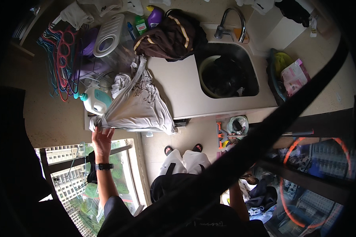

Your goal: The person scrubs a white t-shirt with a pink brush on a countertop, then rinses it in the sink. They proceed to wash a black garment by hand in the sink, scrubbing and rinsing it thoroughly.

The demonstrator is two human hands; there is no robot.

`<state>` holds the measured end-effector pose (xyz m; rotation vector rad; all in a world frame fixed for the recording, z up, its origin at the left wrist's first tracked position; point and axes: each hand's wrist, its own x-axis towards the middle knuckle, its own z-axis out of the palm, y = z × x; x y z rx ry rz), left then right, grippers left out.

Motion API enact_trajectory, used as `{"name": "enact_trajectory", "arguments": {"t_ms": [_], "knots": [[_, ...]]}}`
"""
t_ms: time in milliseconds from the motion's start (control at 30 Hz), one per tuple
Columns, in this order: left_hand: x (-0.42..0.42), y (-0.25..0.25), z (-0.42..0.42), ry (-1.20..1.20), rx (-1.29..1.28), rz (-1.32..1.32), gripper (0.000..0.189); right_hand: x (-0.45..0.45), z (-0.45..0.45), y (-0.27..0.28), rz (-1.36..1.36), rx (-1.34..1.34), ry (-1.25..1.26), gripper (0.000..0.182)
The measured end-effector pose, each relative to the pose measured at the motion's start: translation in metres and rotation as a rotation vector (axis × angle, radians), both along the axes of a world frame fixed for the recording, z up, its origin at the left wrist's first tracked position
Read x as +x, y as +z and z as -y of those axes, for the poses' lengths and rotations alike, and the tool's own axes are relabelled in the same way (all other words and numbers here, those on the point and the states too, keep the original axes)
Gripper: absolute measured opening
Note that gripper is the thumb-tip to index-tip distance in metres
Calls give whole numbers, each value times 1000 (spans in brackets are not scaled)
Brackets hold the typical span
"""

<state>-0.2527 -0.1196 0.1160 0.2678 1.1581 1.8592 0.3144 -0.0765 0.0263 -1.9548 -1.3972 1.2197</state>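
Observation:
My left hand (102, 137) grips the edge of a white printed T-shirt (142, 103), which is spread and bunched over the left end of the counter. Beside it stands a white jug with a teal pump top (97, 100). A crumpled white cloth (120, 83) lies behind the shirt. On my right, the forearm reaches down past a black strap; my right hand (249, 179) is dim and partly hidden, near a pile of dark and light clothes (262, 194). Whether it holds anything cannot be told.
Colored hangers (63, 59) and a clear plastic container with a grey lid (111, 34) stand left. Brown fabric (169, 38) lies near the sink (253, 71), whose basin (206, 78) holds dark cloth. A window (118, 174) is at left; a bin (238, 126) stands below the counter.

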Motion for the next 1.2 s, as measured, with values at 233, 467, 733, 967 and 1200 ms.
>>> {"name": "enact_trajectory", "arguments": {"t_ms": [233,467,733,967,1200], "knots": [[-41,-38,31,158,-53,80,26,-38,-23,-27,15,58,233,48],[-73,-54,41,315,-124,133,29,-59,-101,11,-39,43,662,36],[-78,-54,19,353,-128,137,31,-141,-161,26,-46,314,777,39],[-64,-44,-5,291,13,257,35,-372,-108,22,-67,506,659,55],[-84,-80,-29,561,-24,390,20,-426,-93,-3,217,526,753,53]]}}
